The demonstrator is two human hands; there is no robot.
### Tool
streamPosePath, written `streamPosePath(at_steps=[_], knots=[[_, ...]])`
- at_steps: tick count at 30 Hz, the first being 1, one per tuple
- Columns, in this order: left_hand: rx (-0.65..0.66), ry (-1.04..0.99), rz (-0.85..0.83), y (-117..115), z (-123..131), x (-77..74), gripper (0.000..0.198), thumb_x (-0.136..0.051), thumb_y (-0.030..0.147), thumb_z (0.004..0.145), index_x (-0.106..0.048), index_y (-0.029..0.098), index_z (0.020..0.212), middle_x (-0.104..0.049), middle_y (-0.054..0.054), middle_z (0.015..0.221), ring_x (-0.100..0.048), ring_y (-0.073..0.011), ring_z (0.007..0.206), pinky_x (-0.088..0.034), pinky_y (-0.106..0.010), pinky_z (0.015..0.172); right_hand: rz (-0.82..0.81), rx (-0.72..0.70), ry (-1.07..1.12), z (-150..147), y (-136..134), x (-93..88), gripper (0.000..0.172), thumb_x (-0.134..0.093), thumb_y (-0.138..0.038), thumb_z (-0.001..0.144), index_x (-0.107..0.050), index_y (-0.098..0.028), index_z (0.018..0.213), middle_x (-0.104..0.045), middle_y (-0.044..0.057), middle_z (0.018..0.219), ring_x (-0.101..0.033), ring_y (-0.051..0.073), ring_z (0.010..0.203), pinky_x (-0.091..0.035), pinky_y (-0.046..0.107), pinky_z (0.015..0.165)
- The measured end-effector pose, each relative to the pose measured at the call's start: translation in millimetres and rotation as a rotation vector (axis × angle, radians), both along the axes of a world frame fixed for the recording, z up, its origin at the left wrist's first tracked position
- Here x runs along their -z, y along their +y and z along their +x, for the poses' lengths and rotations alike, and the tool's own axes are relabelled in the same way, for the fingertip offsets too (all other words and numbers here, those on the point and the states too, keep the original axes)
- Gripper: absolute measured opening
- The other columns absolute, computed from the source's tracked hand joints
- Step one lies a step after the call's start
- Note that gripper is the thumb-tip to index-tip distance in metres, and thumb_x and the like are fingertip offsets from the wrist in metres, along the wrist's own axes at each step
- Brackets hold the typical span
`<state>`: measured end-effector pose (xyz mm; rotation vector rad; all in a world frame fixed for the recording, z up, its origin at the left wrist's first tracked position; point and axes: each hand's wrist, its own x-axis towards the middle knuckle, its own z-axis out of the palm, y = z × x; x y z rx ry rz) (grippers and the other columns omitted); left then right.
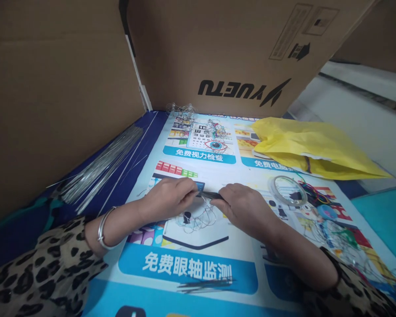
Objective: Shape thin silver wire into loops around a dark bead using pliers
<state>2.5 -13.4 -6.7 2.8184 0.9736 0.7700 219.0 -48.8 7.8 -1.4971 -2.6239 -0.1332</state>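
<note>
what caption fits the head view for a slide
Left hand at looped wire, right hand gripping a slim dark item, above a printed sheet.

Room between forearms (128,218), nearside of the wire loops (199,221); cardboard (191,53) (tall, upright) beyond, yellow bag (310,143) ahead-right.

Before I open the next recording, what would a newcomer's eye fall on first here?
Probably the bright yellow bag lying across the far right edge of the printed sheet. Behind, a cardboard panel bears upside-down YUETU lettering. Mid-sheet, the left hand and right hand are close together by looped wire.
</note>
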Motion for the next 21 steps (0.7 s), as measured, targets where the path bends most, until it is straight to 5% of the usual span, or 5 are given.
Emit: streamPosePath(at_steps=[21], knots=[[0.007,0.104,-0.083,-3.2,2.5,-4.1,0.015,-0.035,0.021,0.088,-0.047,0.017,0.082,-0.060,-0.001,0.069,-0.057,-0.0138,0.058,-0.037,-0.024,0.052,0.046,-0.125,-0.102,-1.2,-1.7,-7.1,0.034,-0.038,-0.043,0.090,-0.055,-0.018,0.074,-0.060,0.004,0.071,-0.051,0.018,0.067,-0.028,0.029,0.059]])
